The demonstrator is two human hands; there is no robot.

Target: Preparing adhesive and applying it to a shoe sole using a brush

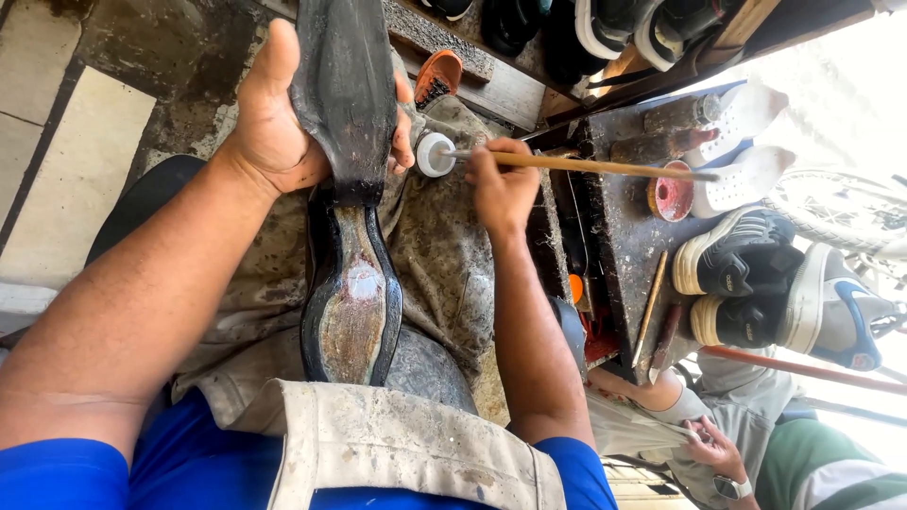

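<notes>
Between the left hand's (283,123) thumb and its wrapped fingers (403,132) sits a black shoe (348,198), sole up, gripped around the front half with its heel end resting on the lap apron (397,444). Just past those fingertips there's a small white pot (435,154). The right hand (503,189) pinches a long wooden stick (586,166), fingers curled tight together, its tip at the pot. Beyond the knuckles: a dark workbench (628,227) with sneakers (746,269) and a red tin (672,194).
</notes>
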